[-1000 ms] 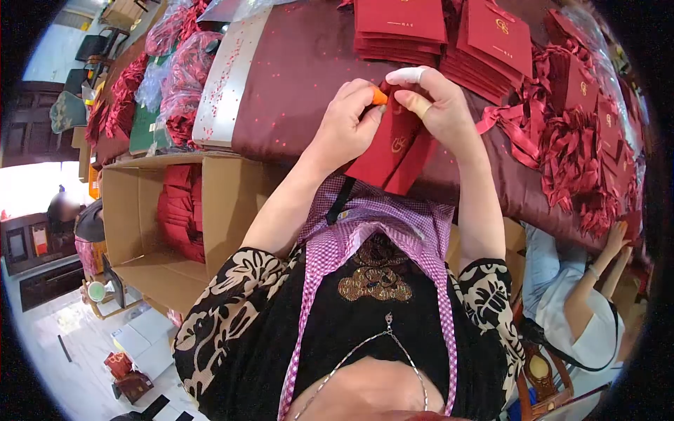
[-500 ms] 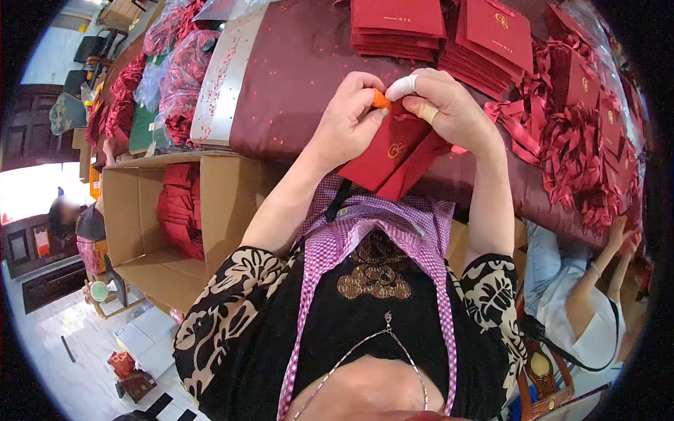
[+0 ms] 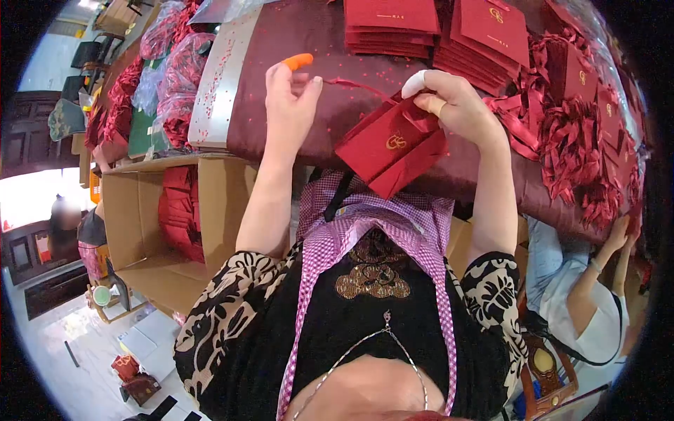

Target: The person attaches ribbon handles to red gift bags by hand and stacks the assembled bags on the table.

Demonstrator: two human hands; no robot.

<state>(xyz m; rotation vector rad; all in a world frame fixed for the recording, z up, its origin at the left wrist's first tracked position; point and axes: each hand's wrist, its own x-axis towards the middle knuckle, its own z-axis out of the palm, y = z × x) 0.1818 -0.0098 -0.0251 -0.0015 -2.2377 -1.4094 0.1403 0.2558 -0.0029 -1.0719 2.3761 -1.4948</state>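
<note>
Red bag point(image 3: 404, 173), gold monogram point(image 3: 397, 141), hands apart

Its entwined letters are unclear; print on the stacked bags point(image 3: 392, 29) is too small. Hands met a moment ago; now the left hand point(image 3: 289, 105) stands off, ribbon point(image 3: 358, 85) reaching its thumb, pinch uncertain. Right hand point(image 3: 460, 109) grips the top, above the table's near edge point(image 3: 316, 151); open cloth point(image 3: 326, 45) beyond.

dark panelled wood point(image 3: 28, 133), far left; greenish chair point(image 3: 65, 119) beside it; pale floor point(image 3: 45, 333), lower left
</note>
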